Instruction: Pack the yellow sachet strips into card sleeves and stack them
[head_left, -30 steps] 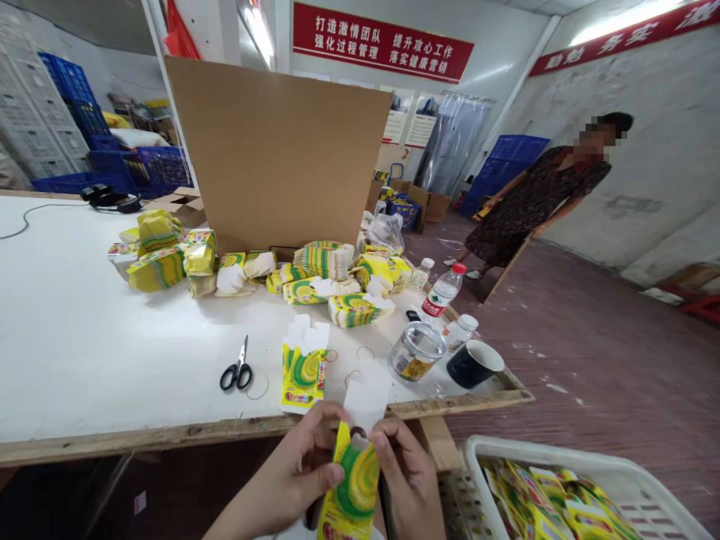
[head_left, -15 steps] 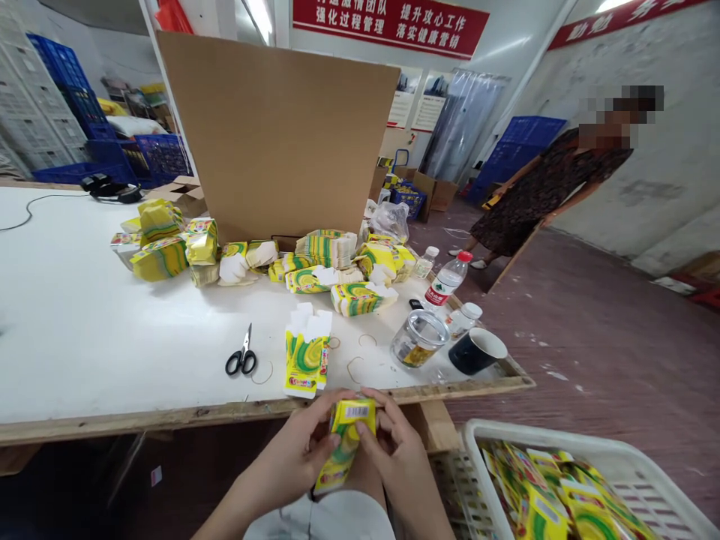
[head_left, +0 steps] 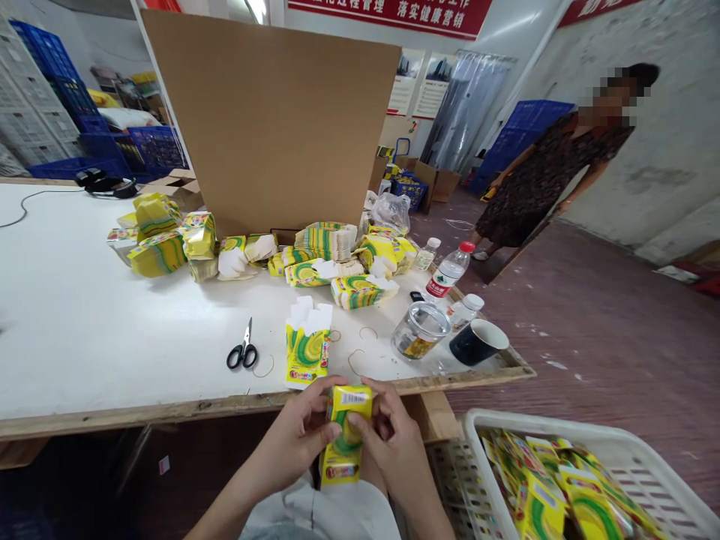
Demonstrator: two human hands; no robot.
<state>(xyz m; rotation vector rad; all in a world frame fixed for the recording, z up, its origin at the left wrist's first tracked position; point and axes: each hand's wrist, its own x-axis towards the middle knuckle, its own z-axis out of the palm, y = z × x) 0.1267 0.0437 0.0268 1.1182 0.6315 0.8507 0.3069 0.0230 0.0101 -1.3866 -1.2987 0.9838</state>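
Observation:
Over my lap, just off the table's front edge, a small yellow and green carton (head_left: 344, 442) with a barcode at its top end is held between both hands. My left hand (head_left: 307, 431) grips its left side, thumb on the front. My right hand (head_left: 388, 427) closes on the right side, its thumb pressed on the front face. Beyond the hands, a flat unfolded carton (head_left: 307, 349) with raised white flaps lies on the table. Black-handled scissors (head_left: 243, 351) lie to its left, and a thin rubber band (head_left: 355, 363) to its right.
Bundles of flat cartons (head_left: 326, 244) line the table (head_left: 140, 337) before a large cardboard sheet (head_left: 275, 127). A clear jar (head_left: 421, 331), a water bottle (head_left: 448, 274) and a dark mug (head_left: 478, 343) stand at right. A white basket (head_left: 613, 427) holds many cartons. A person (head_left: 554, 172) stands beyond.
The carton in my hands has turned more upright, and both hands have come up slightly. The whole view has shifted a little; the table things lie as before.

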